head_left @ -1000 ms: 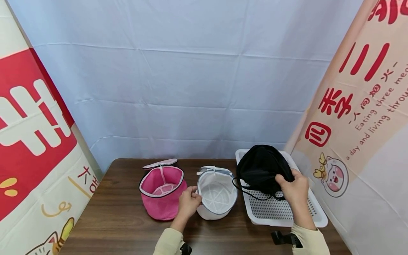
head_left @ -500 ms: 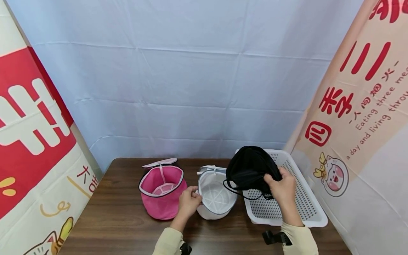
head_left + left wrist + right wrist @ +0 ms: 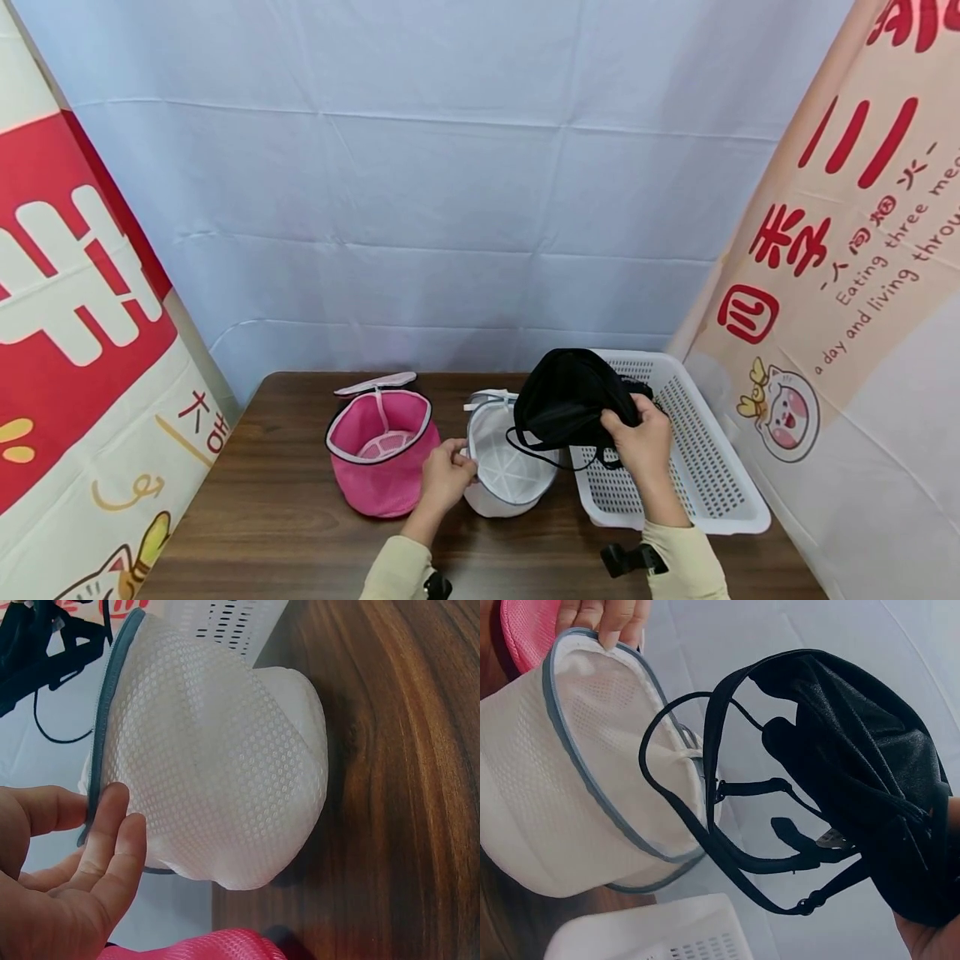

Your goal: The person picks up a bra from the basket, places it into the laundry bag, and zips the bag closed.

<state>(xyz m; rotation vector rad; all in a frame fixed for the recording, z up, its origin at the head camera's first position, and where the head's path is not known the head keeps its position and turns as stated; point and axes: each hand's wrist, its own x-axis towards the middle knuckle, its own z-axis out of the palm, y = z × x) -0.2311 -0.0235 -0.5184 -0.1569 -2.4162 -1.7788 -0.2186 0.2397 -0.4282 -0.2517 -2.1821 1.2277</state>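
Note:
My left hand [image 3: 447, 475] pinches the zippered rim of a white mesh laundry bag [image 3: 498, 504] between thumb and fingers. That bag stands on the table with its round mouth open and its lid folded back. In the left wrist view the thumb lies on one side of the grey zipper [image 3: 106, 697] and the fingers on the other. My right hand [image 3: 643, 442] grips a black bra [image 3: 558, 404], raised where the bag's right rim and the basket meet. Its straps [image 3: 727, 862] dangle in loops in front of the bag's mouth in the right wrist view.
To the left stands a pink mesh laundry bag [image 3: 382, 492], its lid tipped back. A white perforated plastic basket [image 3: 712, 467] sits at the right of the wooden table [image 3: 262, 500]. A pale cloth [image 3: 450, 208] hangs behind, with printed cloths at both sides.
My right hand has carried the black bra leftward, from over the basket to the white bag's right rim. My left hand has stayed at the bag's rim.

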